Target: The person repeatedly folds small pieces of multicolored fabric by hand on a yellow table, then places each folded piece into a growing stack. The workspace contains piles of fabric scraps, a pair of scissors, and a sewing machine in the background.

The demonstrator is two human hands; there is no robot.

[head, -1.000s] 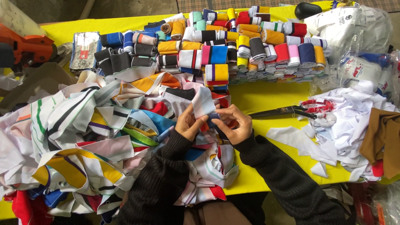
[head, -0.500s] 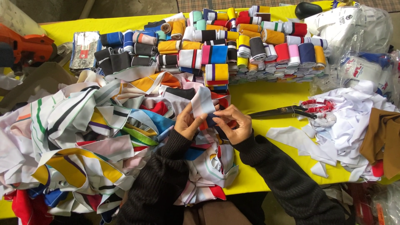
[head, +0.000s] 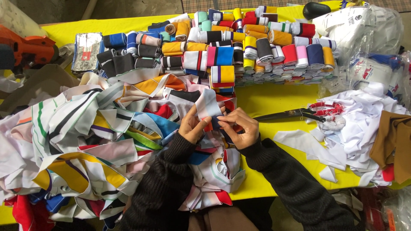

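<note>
Head view: a yellow desk (head: 274, 100) is covered by a heap of coloured strips (head: 85, 137), with rolled strips (head: 239, 47) stacked behind and scissors (head: 295, 114) laid aside. A pale strip (head: 208, 105) is held over the heap, pinched by left hand (head: 191, 128) and right hand (head: 242, 127), fingers clamped, wrists bent inward.

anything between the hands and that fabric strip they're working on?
Nothing visible. The left hand and the right hand both already grip the fabric strip, above the heap of loose strips.
</note>
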